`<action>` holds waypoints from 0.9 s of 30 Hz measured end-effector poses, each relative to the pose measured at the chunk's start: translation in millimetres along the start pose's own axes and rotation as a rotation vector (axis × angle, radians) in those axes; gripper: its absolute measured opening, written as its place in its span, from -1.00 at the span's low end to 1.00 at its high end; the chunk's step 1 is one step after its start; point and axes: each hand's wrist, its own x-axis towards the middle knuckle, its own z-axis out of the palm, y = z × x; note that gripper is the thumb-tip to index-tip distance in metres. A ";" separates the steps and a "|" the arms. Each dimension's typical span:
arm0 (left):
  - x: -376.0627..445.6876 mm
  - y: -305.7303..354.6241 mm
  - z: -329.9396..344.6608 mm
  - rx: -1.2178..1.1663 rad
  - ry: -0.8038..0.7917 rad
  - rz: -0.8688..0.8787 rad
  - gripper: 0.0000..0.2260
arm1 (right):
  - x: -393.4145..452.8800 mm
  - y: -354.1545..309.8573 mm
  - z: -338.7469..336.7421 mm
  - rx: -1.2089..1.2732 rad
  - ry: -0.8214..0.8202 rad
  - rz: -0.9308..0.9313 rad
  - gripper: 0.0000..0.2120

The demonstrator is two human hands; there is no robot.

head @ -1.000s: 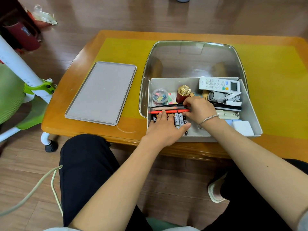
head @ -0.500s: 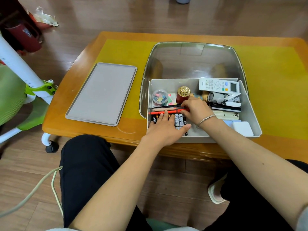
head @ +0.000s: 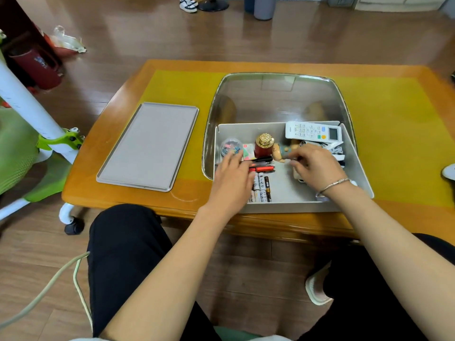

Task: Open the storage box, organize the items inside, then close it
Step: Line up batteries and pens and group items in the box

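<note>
Hands work inside the open storage box (head: 354, 163) on the table (head: 118, 134): the left hand (head: 231, 183) lies flat, fingers straight, on the pens (head: 262, 166), batteries (head: 261, 190) just right of it. Beyond the right hand (head: 317, 168), whose curled fingertips meet a small figurine (head: 283, 151), lies the remote (head: 312, 131); whether it pinches is unclear.

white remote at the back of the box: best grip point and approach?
Pinch the remote across its narrow width at mid-body, coming from above. It lies flat, face up, along the back wall of the storage box, atop other items, so both long edges look reachable; the right hand is nearest.
</note>
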 end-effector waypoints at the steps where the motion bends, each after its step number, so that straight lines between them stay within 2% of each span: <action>1: 0.0 -1.4 -2.3 0.044 0.092 -0.028 -0.52 | -4.4 4.5 -4.5 -0.018 0.026 0.026 -0.83; 2: -0.1 -3.9 -4.4 0.073 0.142 -0.095 -0.41 | -9.0 8.4 -7.9 -0.045 0.053 0.054 -0.84; 4: 0.9 -11.5 -10.0 0.051 0.124 -0.272 -0.20 | -18.2 14.3 -11.6 -0.097 0.110 0.097 -0.84; 5: 2.0 -15.5 -11.2 0.021 0.078 -0.342 -0.15 | -22.7 16.3 -12.0 -0.117 0.130 0.114 -0.84; 7: 3.7 -20.6 -10.5 0.046 -0.019 -0.401 -0.18 | -30.4 19.8 -11.4 -0.146 0.160 0.148 -0.84; 10: 7.7 -23.9 -9.6 0.109 -0.010 -0.393 -0.27 | -36.7 25.7 -12.6 -0.130 0.208 0.207 -0.85; 14: 15.3 -25.6 -11.4 0.117 0.003 -0.367 -0.28 | -37.0 32.2 -20.1 -0.079 0.251 0.291 -0.86; 20: 26.2 -30.5 -12.1 0.122 0.030 -0.318 -0.32 | -36.7 42.1 -25.6 -0.077 0.189 0.360 -0.81; 23: 25.9 -26.2 -13.4 0.085 0.026 -0.346 -0.31 | -36.7 48.2 -25.4 -0.074 0.175 0.374 -0.75; 25: 29.9 -19.0 -14.0 0.117 0.122 -0.332 -0.29 | -35.9 51.7 -25.0 -0.076 0.167 0.371 -0.70; 27: 40.8 -6.1 -14.7 0.129 0.234 -0.219 -0.36 | -34.5 54.8 -24.0 -0.086 0.164 0.360 -0.64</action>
